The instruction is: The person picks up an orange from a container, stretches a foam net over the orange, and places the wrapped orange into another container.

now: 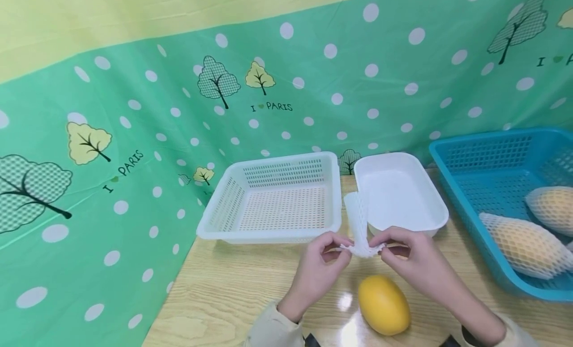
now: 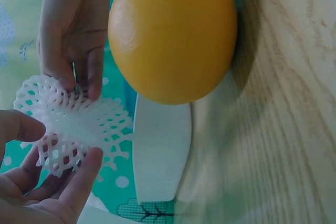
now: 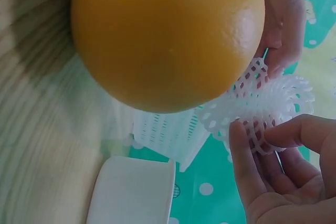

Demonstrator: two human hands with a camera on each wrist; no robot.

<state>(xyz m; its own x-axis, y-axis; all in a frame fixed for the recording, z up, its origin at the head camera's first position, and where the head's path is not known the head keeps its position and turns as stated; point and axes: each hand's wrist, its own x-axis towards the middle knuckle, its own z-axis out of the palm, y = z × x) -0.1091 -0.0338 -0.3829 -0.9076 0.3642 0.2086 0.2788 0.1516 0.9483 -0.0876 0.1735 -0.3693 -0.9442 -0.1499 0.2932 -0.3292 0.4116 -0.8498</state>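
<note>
Both hands hold a white foam fruit net [image 1: 363,245] between them, above the table. My left hand [image 1: 317,272] pinches its left edge, while my right hand [image 1: 414,260] pinches the right edge. The net's narrow sleeve stretches away from me, and its mouth is spread toward me. In the left wrist view the open lattice of the net [image 2: 73,124] shows between the fingertips of both hands. On the table just in front of me lies a smooth yellow-orange fruit [image 1: 384,305], bare and untouched by either hand; its exact kind I cannot tell.
A white perforated basket [image 1: 270,236] stands back left, beside a smaller white tub [image 1: 440,215]. At the right, a blue basket [image 1: 474,232] holds netted yellow fruits [image 1: 524,242]. Behind them hangs a green dotted cloth [image 1: 309,98].
</note>
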